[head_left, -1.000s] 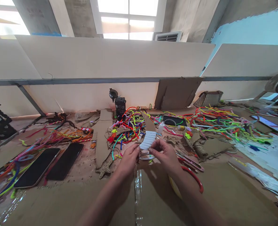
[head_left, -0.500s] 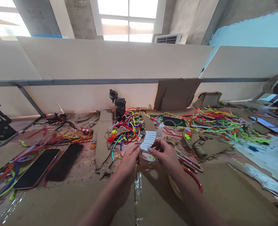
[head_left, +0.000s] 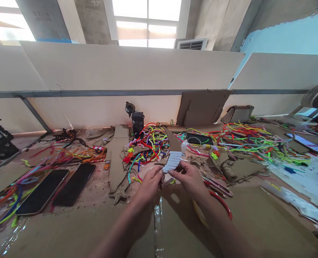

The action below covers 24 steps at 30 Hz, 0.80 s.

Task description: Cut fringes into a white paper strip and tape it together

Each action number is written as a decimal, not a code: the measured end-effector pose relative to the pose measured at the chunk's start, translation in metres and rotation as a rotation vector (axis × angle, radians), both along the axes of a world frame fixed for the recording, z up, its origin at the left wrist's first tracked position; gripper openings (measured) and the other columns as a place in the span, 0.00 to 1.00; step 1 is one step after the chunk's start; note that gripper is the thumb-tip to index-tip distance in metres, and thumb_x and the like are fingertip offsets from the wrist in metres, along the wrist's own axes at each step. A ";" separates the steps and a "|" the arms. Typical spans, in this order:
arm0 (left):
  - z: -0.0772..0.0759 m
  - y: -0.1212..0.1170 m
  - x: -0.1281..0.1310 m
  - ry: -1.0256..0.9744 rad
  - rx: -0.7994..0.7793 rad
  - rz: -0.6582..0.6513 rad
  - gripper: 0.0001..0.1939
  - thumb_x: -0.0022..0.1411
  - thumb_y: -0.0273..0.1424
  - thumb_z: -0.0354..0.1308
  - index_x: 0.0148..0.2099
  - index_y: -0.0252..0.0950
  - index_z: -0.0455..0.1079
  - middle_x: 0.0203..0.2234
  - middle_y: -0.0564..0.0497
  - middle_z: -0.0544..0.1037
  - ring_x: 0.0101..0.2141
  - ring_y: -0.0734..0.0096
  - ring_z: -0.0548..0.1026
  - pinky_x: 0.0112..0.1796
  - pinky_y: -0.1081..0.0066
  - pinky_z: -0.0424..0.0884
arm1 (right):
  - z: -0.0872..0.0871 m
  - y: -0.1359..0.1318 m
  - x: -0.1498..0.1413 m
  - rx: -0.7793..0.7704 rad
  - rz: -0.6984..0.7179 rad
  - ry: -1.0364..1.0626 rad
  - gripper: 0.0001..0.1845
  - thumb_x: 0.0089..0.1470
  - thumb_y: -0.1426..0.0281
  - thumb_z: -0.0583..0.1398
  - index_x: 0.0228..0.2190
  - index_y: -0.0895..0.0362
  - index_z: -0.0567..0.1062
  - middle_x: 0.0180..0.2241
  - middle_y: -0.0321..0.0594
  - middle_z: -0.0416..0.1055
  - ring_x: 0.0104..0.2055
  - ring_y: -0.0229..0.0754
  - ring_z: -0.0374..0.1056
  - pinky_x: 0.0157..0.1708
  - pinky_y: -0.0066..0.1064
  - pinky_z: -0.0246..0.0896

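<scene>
Left fingers (head_left: 157, 172), right fingers (head_left: 178, 175) pinched closed on curved cardboard (head_left: 174, 141); white bands (head_left: 172, 161) possibly paper.

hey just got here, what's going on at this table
A person is holding a curved cardboard piece at its near end, with the left hand on one side and the right hand on the other. White strips lie side by side across that end, while the far part is bare brown. Bright fuzzy strands lie tangled beyond the hands, a star-shaped piece lies to the left, and a red handle shows beside the right forearm.
</scene>
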<state>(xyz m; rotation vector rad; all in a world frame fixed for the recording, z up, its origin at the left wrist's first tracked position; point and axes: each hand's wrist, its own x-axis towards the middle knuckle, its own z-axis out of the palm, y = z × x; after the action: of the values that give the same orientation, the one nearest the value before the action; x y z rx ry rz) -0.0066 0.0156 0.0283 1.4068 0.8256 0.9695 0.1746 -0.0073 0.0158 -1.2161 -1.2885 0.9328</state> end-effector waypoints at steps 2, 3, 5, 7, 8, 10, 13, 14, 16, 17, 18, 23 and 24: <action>0.001 0.000 0.000 0.020 0.010 -0.025 0.16 0.65 0.46 0.58 0.37 0.38 0.76 0.29 0.48 0.73 0.35 0.61 0.70 0.35 0.66 0.67 | 0.000 0.000 0.000 0.004 -0.016 -0.007 0.17 0.47 0.57 0.71 0.34 0.57 0.81 0.32 0.42 0.80 0.33 0.49 0.72 0.37 0.37 0.66; 0.001 0.000 0.000 0.037 0.013 -0.042 0.17 0.65 0.46 0.57 0.37 0.38 0.75 0.28 0.48 0.71 0.33 0.62 0.69 0.33 0.66 0.66 | 0.001 -0.001 -0.001 0.002 -0.022 -0.009 0.17 0.47 0.57 0.71 0.33 0.57 0.81 0.31 0.41 0.79 0.32 0.48 0.71 0.36 0.37 0.65; 0.003 0.000 -0.001 0.077 0.022 -0.071 0.17 0.66 0.47 0.56 0.38 0.38 0.74 0.28 0.50 0.70 0.30 0.65 0.67 0.31 0.67 0.64 | 0.003 -0.001 -0.002 0.001 -0.023 -0.018 0.16 0.47 0.58 0.70 0.32 0.56 0.80 0.29 0.40 0.78 0.31 0.47 0.70 0.35 0.36 0.65; 0.005 0.000 -0.001 0.109 0.038 -0.080 0.18 0.66 0.47 0.56 0.40 0.37 0.73 0.29 0.50 0.70 0.29 0.66 0.66 0.30 0.68 0.62 | 0.005 -0.002 -0.003 0.009 -0.014 -0.027 0.15 0.47 0.58 0.70 0.32 0.56 0.80 0.28 0.39 0.77 0.31 0.47 0.70 0.34 0.35 0.65; 0.005 0.000 -0.001 0.118 0.044 -0.079 0.18 0.66 0.47 0.56 0.40 0.37 0.72 0.29 0.50 0.70 0.29 0.66 0.66 0.30 0.68 0.62 | 0.007 -0.003 -0.004 0.014 -0.005 -0.024 0.15 0.47 0.58 0.70 0.32 0.56 0.80 0.29 0.39 0.77 0.31 0.47 0.70 0.35 0.35 0.66; 0.005 -0.001 0.000 0.121 0.040 -0.085 0.17 0.66 0.46 0.55 0.39 0.36 0.70 0.28 0.51 0.70 0.29 0.67 0.66 0.31 0.68 0.63 | 0.010 -0.003 -0.005 0.021 0.021 -0.008 0.15 0.47 0.58 0.70 0.33 0.55 0.80 0.30 0.39 0.78 0.32 0.47 0.71 0.35 0.36 0.67; 0.005 -0.001 0.000 0.107 0.015 -0.109 0.16 0.66 0.46 0.55 0.37 0.37 0.68 0.26 0.54 0.68 0.27 0.70 0.65 0.31 0.69 0.63 | 0.013 -0.004 -0.004 0.030 0.043 -0.045 0.15 0.48 0.58 0.70 0.34 0.56 0.80 0.32 0.41 0.79 0.33 0.47 0.72 0.37 0.36 0.68; 0.006 -0.001 -0.001 0.109 0.005 -0.121 0.17 0.66 0.46 0.55 0.37 0.37 0.68 0.25 0.54 0.69 0.26 0.70 0.65 0.31 0.69 0.63 | 0.012 -0.004 -0.004 0.037 0.037 -0.070 0.15 0.48 0.58 0.70 0.34 0.56 0.80 0.33 0.41 0.79 0.34 0.48 0.72 0.38 0.37 0.68; 0.008 0.001 -0.003 0.121 -0.024 -0.158 0.17 0.66 0.47 0.56 0.36 0.37 0.69 0.26 0.52 0.72 0.27 0.69 0.68 0.31 0.70 0.64 | 0.010 -0.004 -0.003 0.045 0.012 -0.113 0.15 0.48 0.58 0.70 0.34 0.56 0.81 0.34 0.42 0.79 0.35 0.49 0.73 0.38 0.37 0.67; 0.009 0.002 -0.005 0.132 -0.028 -0.171 0.18 0.65 0.47 0.58 0.36 0.37 0.71 0.28 0.51 0.73 0.29 0.68 0.70 0.31 0.70 0.65 | 0.009 -0.003 -0.003 0.041 0.004 -0.124 0.15 0.48 0.58 0.70 0.34 0.56 0.81 0.34 0.43 0.79 0.36 0.50 0.73 0.39 0.38 0.67; 0.009 0.004 -0.007 0.142 -0.019 -0.172 0.18 0.63 0.47 0.60 0.35 0.37 0.72 0.30 0.49 0.75 0.31 0.66 0.71 0.32 0.69 0.66 | 0.007 -0.003 -0.003 0.033 0.000 -0.132 0.16 0.48 0.58 0.70 0.35 0.56 0.81 0.35 0.43 0.79 0.37 0.50 0.73 0.39 0.38 0.67; 0.007 0.016 -0.015 0.139 0.076 -0.188 0.14 0.59 0.44 0.66 0.33 0.37 0.78 0.35 0.46 0.79 0.41 0.58 0.74 0.42 0.66 0.67 | 0.007 -0.002 -0.001 0.016 0.108 -0.109 0.14 0.52 0.58 0.68 0.37 0.54 0.82 0.38 0.42 0.81 0.40 0.52 0.75 0.41 0.39 0.68; 0.006 0.017 -0.016 0.116 0.042 -0.203 0.15 0.59 0.44 0.67 0.34 0.36 0.79 0.35 0.46 0.80 0.41 0.58 0.74 0.43 0.66 0.67 | 0.008 -0.002 0.001 0.023 0.124 -0.100 0.14 0.55 0.57 0.66 0.38 0.54 0.83 0.39 0.42 0.82 0.42 0.52 0.75 0.44 0.40 0.68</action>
<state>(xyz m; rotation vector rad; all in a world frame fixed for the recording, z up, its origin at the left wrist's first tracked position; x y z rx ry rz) -0.0224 0.0328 0.0345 1.5621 0.7340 0.7592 0.1759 -0.0095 0.0236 -1.1880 -1.4634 0.9526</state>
